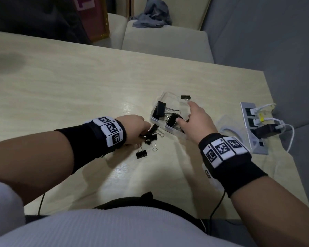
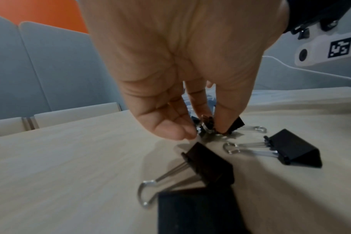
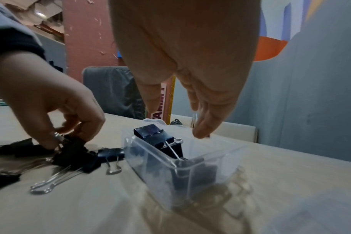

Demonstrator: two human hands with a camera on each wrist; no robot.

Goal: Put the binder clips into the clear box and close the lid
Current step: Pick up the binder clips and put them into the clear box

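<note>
Gathering is under way: left hand (image 2: 190, 71) pinches a binder clip (image 2: 205, 126) from the counter (image 1: 78, 86) pile; right hand (image 3: 190, 71), fingers relaxed and empty, hovers over the part-filled clear box (image 3: 190, 171). Next, carry that clip across to the box.

A worktop (image 1: 78, 82) carries an open clear box (image 1: 154, 120) right of centre, with binder clips (image 1: 161, 108) lying inside it. Just left of the box, loose binder clips (image 1: 151, 138) lie on the worktop under the left hand (image 1: 134, 125). The right hand (image 1: 197, 118) hangs over the box. The lid (image 1: 228, 125) lies right of the box, and a socket panel (image 1: 251, 127) further right.
</note>
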